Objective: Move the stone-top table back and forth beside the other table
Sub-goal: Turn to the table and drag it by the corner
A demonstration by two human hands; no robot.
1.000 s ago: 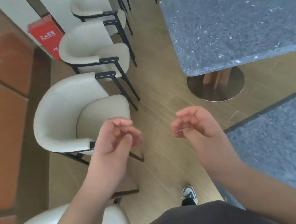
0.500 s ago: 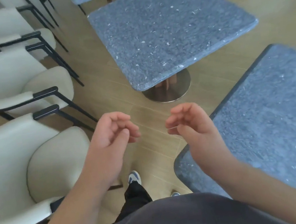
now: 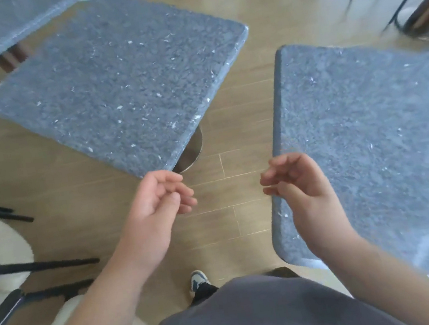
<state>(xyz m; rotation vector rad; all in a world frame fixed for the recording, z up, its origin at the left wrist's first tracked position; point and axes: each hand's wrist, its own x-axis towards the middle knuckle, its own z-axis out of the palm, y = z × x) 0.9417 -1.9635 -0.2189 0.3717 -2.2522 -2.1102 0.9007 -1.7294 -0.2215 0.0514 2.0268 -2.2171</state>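
both hands hang empty with fingers loosely curled, left hand (image 3: 156, 210) at six o'clock, right hand (image 3: 299, 186) at five, gripping nothing. stone-top table (image 3: 118, 85) stands at eleven o'clock, the other table (image 3: 366, 145) at three, a floor gap between them. which one is meant to move is probably the nearer-centre one. no push begun; everything remains. a shoe (image 3: 197, 280) shows below.

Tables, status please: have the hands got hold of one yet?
Left hand and right hand loosely curled, holding nothing. Stone-top tables untouched, gap between. Floor between them bare.
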